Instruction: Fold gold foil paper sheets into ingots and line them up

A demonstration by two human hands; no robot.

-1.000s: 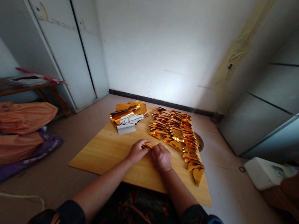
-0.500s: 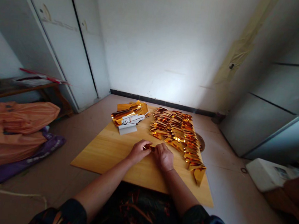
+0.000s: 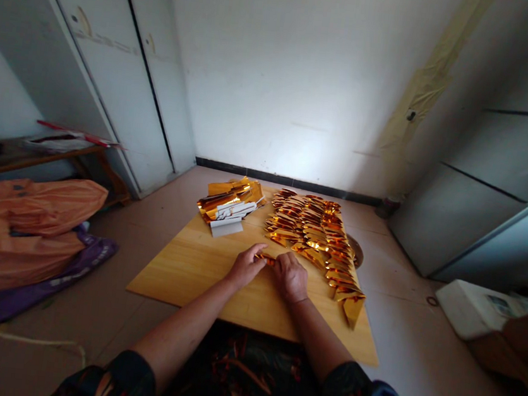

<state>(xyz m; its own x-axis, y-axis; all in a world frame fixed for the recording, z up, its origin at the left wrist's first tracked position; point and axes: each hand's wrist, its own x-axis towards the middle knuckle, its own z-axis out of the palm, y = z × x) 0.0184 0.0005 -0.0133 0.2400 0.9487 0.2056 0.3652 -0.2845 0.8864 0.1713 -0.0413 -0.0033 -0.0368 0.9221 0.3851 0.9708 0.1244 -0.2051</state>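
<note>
Between my hands, just above the wooden board, is a small piece of gold foil paper, mostly covered by fingers. My left hand pinches its left end with thumb and fingers. Closed over its right end is my right hand, knuckles up. Beyond my left hand lies a loose pile of gold foil sheets, with white-backed foil pieces on its near side. Rows of folded gold foil pieces overlap one another on the right of the board, running down toward the near right corner.
A white wall stands behind the board. To the left are a cabinet, an orange bag and a purple bag on the floor. A grey fridge and a white box are on the right.
The foil piece between my hands shows slightly more and tilts a little differently. My left fingers have shifted slightly upward; both hands keep their hold.
</note>
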